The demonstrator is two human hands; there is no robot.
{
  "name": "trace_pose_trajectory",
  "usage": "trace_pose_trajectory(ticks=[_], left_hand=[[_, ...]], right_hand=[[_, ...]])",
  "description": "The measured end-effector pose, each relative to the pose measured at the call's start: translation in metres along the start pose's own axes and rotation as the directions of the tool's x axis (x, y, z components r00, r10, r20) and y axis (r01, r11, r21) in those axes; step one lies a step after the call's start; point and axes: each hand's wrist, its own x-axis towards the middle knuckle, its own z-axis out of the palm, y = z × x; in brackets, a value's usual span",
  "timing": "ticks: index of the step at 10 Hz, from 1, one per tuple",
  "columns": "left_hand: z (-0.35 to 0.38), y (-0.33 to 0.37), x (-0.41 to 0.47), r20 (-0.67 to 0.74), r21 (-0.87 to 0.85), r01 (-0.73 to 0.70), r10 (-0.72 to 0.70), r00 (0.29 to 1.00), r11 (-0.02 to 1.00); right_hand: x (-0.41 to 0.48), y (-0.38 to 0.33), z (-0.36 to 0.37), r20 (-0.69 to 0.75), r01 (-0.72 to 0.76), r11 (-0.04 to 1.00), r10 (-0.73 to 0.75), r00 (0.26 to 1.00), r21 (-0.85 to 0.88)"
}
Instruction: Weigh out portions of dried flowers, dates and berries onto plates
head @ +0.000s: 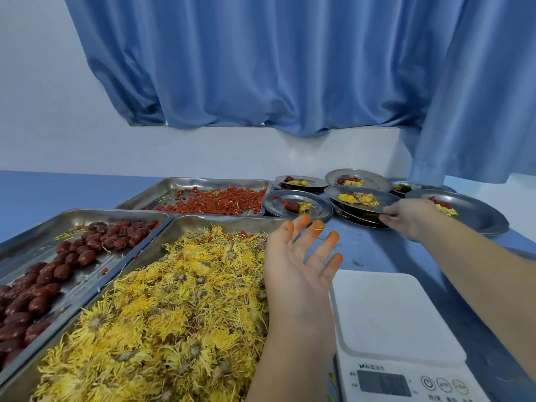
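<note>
Plate (332, 192) rim pinched by R hand (406, 219), L hand (301, 256) spread, scale (391, 314) label blurred

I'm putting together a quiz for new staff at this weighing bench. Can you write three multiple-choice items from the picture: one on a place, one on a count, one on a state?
1. Where does the scale stand?
A. right of the flower tray
B. on the windowsill
C. on the floor

2. How many large trays hold loose stock?
A. two
B. three
C. five

3. How is the left hand?
A. open, holding nothing
B. gripping a plate
C. pressing a scale button

Answers:
1 A, the white scale sits on the blue table beside the flower tray's right edge.
2 B, there is one tray each of dates, flowers and berries.
3 A, its fingers are spread with the palm showing, above that tray's edge.
</note>
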Motion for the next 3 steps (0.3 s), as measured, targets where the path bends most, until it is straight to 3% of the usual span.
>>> trace_pose_trajectory(ticks=[2,3], left_hand=[[0.001,-0.004,-0.003,0.033,0.084,-0.011,0.008,0.999,0.996],[0.006,-0.004,-0.011,0.037,0.115,-0.024,0.02,0.999,0.993]], right_hand=[[-0.049,0.003,-0.02,0.125,-0.018,0.996,0.007,0.992,0.088],[-0.09,0.012,-0.04,0.128,0.047,0.996,-0.056,0.99,0.075]])
